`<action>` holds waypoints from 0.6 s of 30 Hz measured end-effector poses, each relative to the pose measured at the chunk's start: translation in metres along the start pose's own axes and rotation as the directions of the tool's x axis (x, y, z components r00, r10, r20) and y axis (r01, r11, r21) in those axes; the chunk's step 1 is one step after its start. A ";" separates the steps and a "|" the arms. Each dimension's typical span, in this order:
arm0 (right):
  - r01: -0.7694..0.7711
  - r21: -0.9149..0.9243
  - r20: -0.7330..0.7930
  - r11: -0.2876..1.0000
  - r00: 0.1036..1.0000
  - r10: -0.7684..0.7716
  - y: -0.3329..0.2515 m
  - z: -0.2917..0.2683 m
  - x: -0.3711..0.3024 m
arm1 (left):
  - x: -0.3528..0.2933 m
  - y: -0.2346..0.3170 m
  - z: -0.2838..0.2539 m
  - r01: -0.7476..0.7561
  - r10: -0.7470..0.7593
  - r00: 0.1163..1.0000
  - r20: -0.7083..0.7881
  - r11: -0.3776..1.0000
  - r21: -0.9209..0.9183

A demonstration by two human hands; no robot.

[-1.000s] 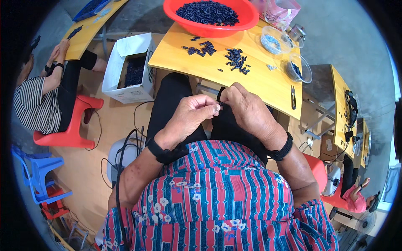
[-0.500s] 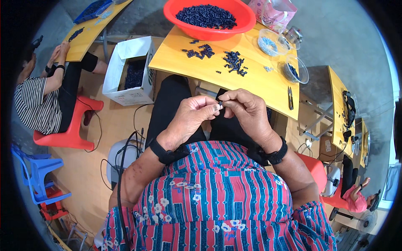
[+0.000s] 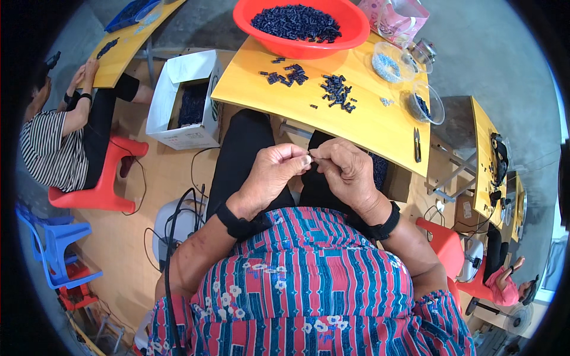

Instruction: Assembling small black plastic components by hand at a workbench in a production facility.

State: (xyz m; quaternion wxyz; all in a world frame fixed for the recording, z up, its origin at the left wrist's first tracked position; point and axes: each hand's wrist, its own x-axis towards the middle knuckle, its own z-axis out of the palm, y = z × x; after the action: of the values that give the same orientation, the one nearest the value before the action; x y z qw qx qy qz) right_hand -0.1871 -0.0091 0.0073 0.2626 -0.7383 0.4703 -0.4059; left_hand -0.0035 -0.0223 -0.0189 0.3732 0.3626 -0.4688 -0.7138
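Note:
In front of my lap, my left hand (image 3: 275, 172) pinches with thumb and forefinger, its tips meeting those of my right hand (image 3: 347, 171). A small black piece sits at the left fingertips, almost hidden now. The right thumb and fingers are closed against the same spot; whatever they hold is too small to make out. Beyond the hands, on the yellow table (image 3: 368, 133), lie two loose piles of short black parts (image 3: 337, 92) (image 3: 287, 76). A pair of small thread snips (image 3: 417, 145) rests near the table's right edge.
A red basin (image 3: 350, 44) full of black parts stands at the back. Clear tubs (image 3: 438, 107) and a pink bag (image 3: 409, 24) are to its right. A white box (image 3: 155, 113) stands on the floor at left. Co-workers sit by red stools (image 3: 98, 184) on both sides.
My right hand has dropped slightly and turned, its fingers curling more. The joined fingertips are a little lower, and the black piece between them shows less.

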 end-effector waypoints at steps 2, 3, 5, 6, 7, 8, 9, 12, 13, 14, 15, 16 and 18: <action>0.018 -0.002 0.011 1.000 1.000 -0.018 0.002 0.000 0.001 | 0.003 0.000 0.000 0.006 -0.006 1.000 -0.007 1.000 -0.001; 0.017 0.007 0.020 1.000 1.000 -0.017 0.005 0.001 0.001 | 0.004 -0.001 -0.002 -0.011 0.011 1.000 -0.005 0.999 0.032; 0.015 0.016 0.030 1.000 0.999 -0.015 0.010 0.001 0.005 | 0.008 -0.004 -0.006 -0.027 0.027 1.000 -0.003 0.997 0.066; 0.005 0.020 0.051 1.000 0.999 -0.007 0.010 0.000 0.007 | 0.010 -0.006 -0.008 -0.015 0.016 1.000 -0.013 0.999 0.052; -0.004 0.025 0.072 1.000 0.997 0.002 0.011 0.000 0.010 | 0.012 -0.009 -0.010 -0.003 0.004 1.000 -0.023 0.999 0.037; -0.005 0.025 0.074 1.000 0.997 0.003 0.014 0.000 0.013 | 0.014 -0.010 -0.011 -0.002 0.002 1.000 -0.024 0.999 0.035; -0.033 -0.003 0.084 0.999 0.996 0.033 0.020 -0.002 0.016 | 0.017 -0.011 -0.012 0.018 -0.018 0.999 -0.030 1.000 0.009; -0.036 -0.174 0.013 0.984 0.999 0.039 0.041 -0.006 0.034 | 0.022 -0.012 -0.017 0.051 -0.051 0.998 -0.031 0.999 0.000; -0.033 -0.228 -0.008 0.973 0.999 0.032 0.048 -0.005 0.041 | 0.023 -0.013 -0.018 0.063 -0.063 0.998 -0.026 0.998 0.019; -0.030 -0.280 -0.029 0.960 0.999 0.023 0.055 -0.004 0.048 | 0.024 -0.014 -0.019 0.067 -0.066 0.997 -0.028 0.998 0.016; -0.033 -0.279 -0.027 0.960 0.999 0.026 0.063 -0.003 0.054 | 0.024 -0.014 -0.020 0.085 -0.085 0.996 -0.023 0.996 0.001; -0.002 -0.350 -0.019 0.937 1.000 -0.005 0.070 -0.001 0.059 | 0.025 -0.015 -0.021 0.104 -0.104 0.994 -0.019 0.994 -0.015; 0.027 -0.417 -0.006 0.908 0.999 -0.032 0.078 0.002 0.069 | 0.025 -0.013 -0.024 0.134 -0.134 0.991 -0.004 0.990 -0.051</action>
State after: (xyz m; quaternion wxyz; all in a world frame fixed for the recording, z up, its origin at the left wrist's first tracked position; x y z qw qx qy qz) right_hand -0.2074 -0.1042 -0.0290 0.0899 -0.7817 0.5366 -0.3047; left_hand 0.0030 -0.0502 -0.0420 0.3352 0.3864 -0.4239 -0.7474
